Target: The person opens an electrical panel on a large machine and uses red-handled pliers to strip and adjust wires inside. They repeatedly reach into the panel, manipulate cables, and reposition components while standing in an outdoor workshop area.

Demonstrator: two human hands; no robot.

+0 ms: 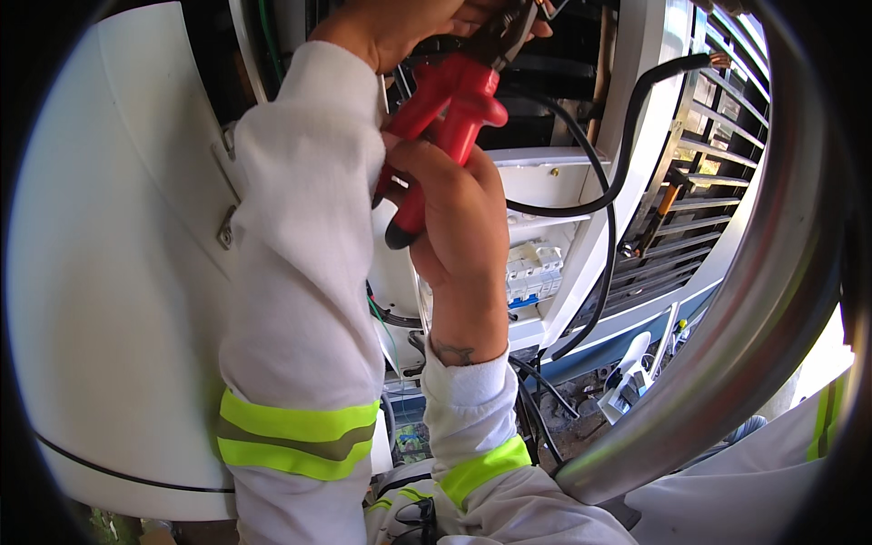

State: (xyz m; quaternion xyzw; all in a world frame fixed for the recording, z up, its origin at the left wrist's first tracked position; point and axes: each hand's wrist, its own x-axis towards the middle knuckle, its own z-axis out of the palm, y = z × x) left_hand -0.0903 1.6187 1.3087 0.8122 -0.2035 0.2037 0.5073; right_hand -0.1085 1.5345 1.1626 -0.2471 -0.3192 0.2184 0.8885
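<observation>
My right hand (463,204) is wrapped round the red insulated handles of a pair of pliers (468,100). Their dark metal jaws point up to the top edge of the view. Beyond them, my left hand (395,27) reaches across with its fingers curled behind the jaws; what they grip is mostly hidden, though a thin wire end shows there. Just right of the pliers a thick black cable (627,154) loops out of the open white cabinet (554,182). Its stripped copper end (718,60) sticks out to the right.
A row of white circuit breakers (534,272) sits lower in the cabinet. At left stands a large curved white panel (118,254). A thick metal pipe (727,354) curves along the right, before a slatted grille (708,182). Black cables (536,409) hang near the ground.
</observation>
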